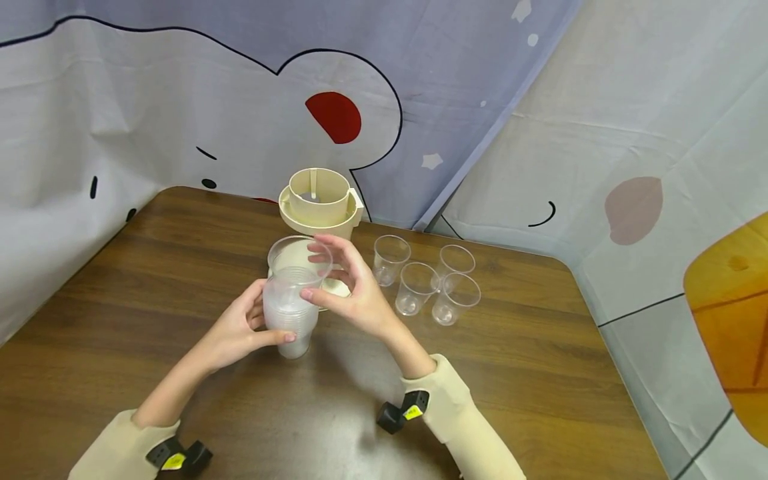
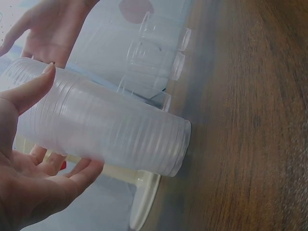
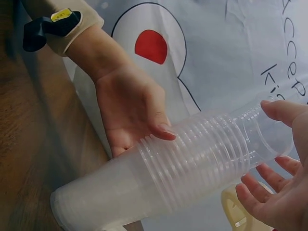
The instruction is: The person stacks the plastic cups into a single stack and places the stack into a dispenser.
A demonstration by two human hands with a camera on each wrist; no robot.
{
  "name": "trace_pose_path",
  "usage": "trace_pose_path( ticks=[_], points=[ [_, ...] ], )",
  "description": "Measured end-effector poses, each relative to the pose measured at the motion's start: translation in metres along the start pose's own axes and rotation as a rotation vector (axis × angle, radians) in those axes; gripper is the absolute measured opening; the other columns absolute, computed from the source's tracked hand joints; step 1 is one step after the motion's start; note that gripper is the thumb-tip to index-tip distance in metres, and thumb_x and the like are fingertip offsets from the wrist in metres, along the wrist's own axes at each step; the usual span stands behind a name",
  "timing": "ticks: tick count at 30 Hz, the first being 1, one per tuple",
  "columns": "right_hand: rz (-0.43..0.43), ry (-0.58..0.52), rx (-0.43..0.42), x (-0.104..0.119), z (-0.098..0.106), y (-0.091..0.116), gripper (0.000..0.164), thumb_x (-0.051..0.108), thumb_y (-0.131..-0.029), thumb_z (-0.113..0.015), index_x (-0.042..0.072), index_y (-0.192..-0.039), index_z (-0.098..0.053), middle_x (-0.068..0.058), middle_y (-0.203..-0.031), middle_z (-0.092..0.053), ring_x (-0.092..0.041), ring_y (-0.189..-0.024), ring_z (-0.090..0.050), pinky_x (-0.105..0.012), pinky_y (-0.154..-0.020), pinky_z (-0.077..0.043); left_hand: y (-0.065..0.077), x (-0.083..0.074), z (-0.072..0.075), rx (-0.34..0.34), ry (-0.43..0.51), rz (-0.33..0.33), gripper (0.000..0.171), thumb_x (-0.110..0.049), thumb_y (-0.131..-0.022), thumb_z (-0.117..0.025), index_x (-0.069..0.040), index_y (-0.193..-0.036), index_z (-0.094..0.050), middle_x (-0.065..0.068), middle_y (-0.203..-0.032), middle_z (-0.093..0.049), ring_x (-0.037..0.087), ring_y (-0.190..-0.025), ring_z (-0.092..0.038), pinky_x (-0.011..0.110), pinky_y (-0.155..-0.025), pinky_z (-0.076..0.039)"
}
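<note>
A tall stack of clear plastic cups stands over the table, its lower end at or just above the wood. My left hand grips the stack's side, thumb in front and fingers behind. At the upper end, one plastic cup sticks out well beyond the other rims, its lower part still inside the stack. My right hand curls round this cup, thumb on the near side and fingers at the far side. In the right wrist view the stack lies between both hands.
Behind the stack stands a cream-coloured device with a round open top, partly hidden. Several single clear cups stand upright to the right of my right hand. A printed cloth hangs behind the brown wooden table.
</note>
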State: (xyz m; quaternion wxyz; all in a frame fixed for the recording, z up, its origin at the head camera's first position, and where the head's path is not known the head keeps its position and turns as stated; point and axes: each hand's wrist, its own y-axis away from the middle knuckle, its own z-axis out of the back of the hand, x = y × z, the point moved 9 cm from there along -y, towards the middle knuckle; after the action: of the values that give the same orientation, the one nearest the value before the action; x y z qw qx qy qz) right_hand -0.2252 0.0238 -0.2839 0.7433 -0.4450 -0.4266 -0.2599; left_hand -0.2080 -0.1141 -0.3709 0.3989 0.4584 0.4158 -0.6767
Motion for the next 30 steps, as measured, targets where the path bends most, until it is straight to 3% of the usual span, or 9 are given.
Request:
trace_pose_path(
  ticks=[6, 21, 30],
  points=[
    [-0.017, 0.031, 0.008, -0.002, -0.003, 0.001, 0.068, -0.006, -0.078, -0.071, 0.002, -0.137, -0.039, -0.019, -0.135, -0.053, -0.026, -0.127, -0.049, -0.032, -0.099, -0.047, 0.0, 0.0, 0.0, 0.003, 0.001, 0.001, 0.071, -0.004, -0.078, -0.078, 0.0, -0.135, -0.035, 0.018, -0.125, -0.051, -0.001, -0.104, -0.059, 0.017, -0.087, -0.051],
    [-0.051, 0.091, 0.037, -0.013, -0.009, 0.007, 0.069, 0.001, -0.079, -0.074, 0.007, -0.139, -0.04, -0.014, -0.134, -0.052, -0.021, -0.127, -0.049, -0.031, -0.099, -0.048, 0.002, 0.0, 0.0, 0.005, -0.011, 0.006, 0.072, -0.006, -0.079, -0.078, -0.001, -0.136, -0.034, 0.018, -0.127, -0.051, -0.002, -0.104, -0.059, 0.018, -0.088, -0.051],
    [-0.063, 0.091, 0.042, -0.015, -0.012, 0.01, 0.07, 0.0, -0.079, -0.074, 0.006, -0.139, -0.039, -0.016, -0.134, -0.053, -0.023, -0.126, -0.05, -0.036, -0.099, -0.048, 0.001, 0.0, 0.001, -0.001, -0.009, 0.002, 0.074, -0.006, -0.078, -0.078, -0.001, -0.137, -0.034, 0.018, -0.127, -0.051, -0.003, -0.104, -0.059, 0.016, -0.088, -0.05]
  ],
)
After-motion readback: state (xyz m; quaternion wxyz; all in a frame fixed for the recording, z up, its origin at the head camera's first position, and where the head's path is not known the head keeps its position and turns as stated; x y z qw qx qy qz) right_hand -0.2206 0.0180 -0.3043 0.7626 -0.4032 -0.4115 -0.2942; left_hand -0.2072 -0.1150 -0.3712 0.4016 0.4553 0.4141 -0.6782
